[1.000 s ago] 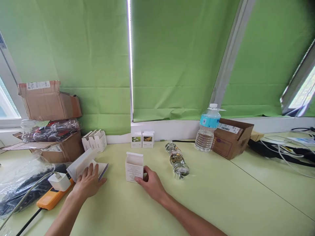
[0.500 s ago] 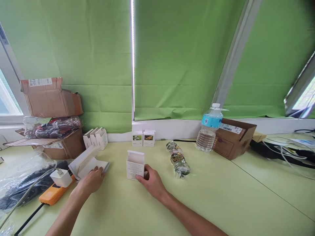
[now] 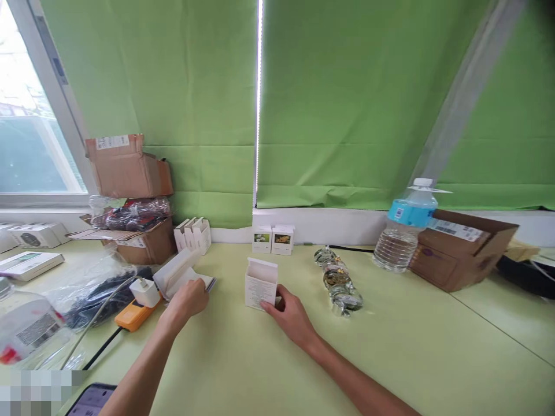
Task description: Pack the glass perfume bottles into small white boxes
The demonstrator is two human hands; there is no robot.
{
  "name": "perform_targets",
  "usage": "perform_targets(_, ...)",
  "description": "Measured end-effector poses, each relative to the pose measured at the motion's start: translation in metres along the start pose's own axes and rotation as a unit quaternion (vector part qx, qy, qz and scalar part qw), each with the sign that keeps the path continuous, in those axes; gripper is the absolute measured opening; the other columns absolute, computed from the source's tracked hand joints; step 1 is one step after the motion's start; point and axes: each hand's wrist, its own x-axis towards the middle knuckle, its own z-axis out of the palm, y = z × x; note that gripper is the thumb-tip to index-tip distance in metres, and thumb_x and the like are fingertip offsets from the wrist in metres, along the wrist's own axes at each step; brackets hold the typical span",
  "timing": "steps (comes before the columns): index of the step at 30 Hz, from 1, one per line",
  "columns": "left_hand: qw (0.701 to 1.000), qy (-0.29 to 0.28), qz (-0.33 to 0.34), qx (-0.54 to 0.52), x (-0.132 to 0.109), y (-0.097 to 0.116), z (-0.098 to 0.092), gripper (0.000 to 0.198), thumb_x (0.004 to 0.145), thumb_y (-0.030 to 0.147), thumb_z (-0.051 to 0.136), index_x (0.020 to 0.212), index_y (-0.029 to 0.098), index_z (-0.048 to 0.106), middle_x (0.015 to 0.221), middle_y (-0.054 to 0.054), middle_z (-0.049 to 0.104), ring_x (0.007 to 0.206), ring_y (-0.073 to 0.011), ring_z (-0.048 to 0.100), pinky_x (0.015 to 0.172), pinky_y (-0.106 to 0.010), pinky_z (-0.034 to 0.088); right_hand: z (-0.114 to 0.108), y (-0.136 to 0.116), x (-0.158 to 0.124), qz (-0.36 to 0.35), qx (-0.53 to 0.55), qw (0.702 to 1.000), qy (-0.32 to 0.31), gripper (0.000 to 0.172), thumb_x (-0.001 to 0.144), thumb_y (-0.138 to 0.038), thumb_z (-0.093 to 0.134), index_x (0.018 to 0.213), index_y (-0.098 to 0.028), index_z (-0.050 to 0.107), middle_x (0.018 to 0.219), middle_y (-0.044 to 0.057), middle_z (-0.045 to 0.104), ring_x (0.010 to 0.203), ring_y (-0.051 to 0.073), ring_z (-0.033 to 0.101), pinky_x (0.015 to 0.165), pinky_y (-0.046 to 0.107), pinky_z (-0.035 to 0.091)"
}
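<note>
An open-topped white carton [image 3: 260, 284] stands on the pale green table, with small print on its front. My right hand [image 3: 291, 319] grips it at the lower right side, with the fingers passing behind it. My left hand [image 3: 186, 301] lies on the near edge of a half-folded flat white carton [image 3: 176, 273]. Just left of that hand are a white plug charger [image 3: 145, 292] and an orange power strip [image 3: 135, 315]. Right of my right hand, a row of glass ornaments [image 3: 337, 282] lies apart from it.
Two small picture-printed boxes [image 3: 272, 239] and several white cartons [image 3: 192, 234] stand along the back. Further off are a water bottle [image 3: 406, 228], cardboard boxes [image 3: 463, 251], a plastic bag with black cable [image 3: 100, 301], a phone [image 3: 93, 400] and a plastic jug [image 3: 26, 326].
My view has swung left, showing more window and table at left. My left hand has slid along the flat carton toward its near edge. My right hand stays on the open carton.
</note>
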Motion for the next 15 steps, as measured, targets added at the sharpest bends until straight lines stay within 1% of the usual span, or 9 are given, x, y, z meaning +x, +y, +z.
perform_targets(3, 1.000, 0.006, -0.012, -0.005, -0.004, 0.001, -0.002, 0.027, 0.092, 0.036, 0.056, 0.107, 0.014, 0.060, 0.105, -0.006, 0.065, 0.092, -0.0182, 0.064, 0.082, -0.039, 0.053, 0.000, 0.002, 0.002, -0.002, 0.008, 1.000, -0.006, 0.034, 0.080, -0.039, 0.060, 0.106, -0.018, 0.059, 0.088, 0.005, 0.072, 0.065, 0.019, 0.062, 0.059, 0.028, 0.044)
perform_targets(6, 0.999, 0.013, -0.030, -0.007, -0.009, 0.004, -0.005, 0.027, 0.092, 0.035, 0.057, 0.111, 0.015, 0.059, 0.109, -0.006, 0.063, 0.094, -0.0189, 0.063, 0.082, -0.039, 0.054, 0.001, 0.004, 0.004, 0.001, 0.011, 1.000, -0.009, 0.036, 0.079, -0.041, 0.061, 0.107, -0.018, 0.060, 0.091, 0.006, 0.073, 0.069, 0.021, 0.064, 0.063, 0.031, 0.047)
perform_targets(10, 0.998, 0.037, -0.055, -0.005, -0.016, 0.013, -0.008, 0.030, 0.092, 0.036, 0.057, 0.114, 0.015, 0.058, 0.112, -0.007, 0.062, 0.097, -0.0200, 0.063, 0.084, -0.041, 0.053, 0.000, 0.004, 0.003, 0.003, 0.010, 1.000, -0.010, 0.037, 0.079, -0.043, 0.061, 0.107, -0.018, 0.060, 0.092, 0.006, 0.073, 0.071, 0.022, 0.065, 0.064, 0.031, 0.047)
perform_targets(12, 0.997, 0.049, -0.065, -0.005, -0.019, 0.019, -0.009, 0.029, 0.092, 0.035, 0.055, 0.110, 0.013, 0.060, 0.109, -0.010, 0.064, 0.097, -0.0218, 0.063, 0.083, -0.040, 0.052, 0.000, 0.004, 0.002, 0.005, 0.006, 1.000, -0.009, 0.037, 0.079, -0.043, 0.061, 0.107, -0.019, 0.060, 0.092, 0.006, 0.073, 0.070, 0.021, 0.064, 0.063, 0.031, 0.047)
perform_targets(15, 0.995, 0.065, -0.079, -0.006, -0.021, 0.023, -0.010, 0.024, 0.091, 0.028, 0.053, 0.104, 0.011, 0.063, 0.104, -0.017, 0.066, 0.099, -0.0276, 0.064, 0.080, -0.038, 0.050, -0.001, 0.003, 0.001, 0.006, 0.003, 1.000, -0.008, 0.037, 0.080, -0.043, 0.060, 0.108, -0.018, 0.060, 0.090, 0.005, 0.073, 0.068, 0.020, 0.063, 0.062, 0.031, 0.046)
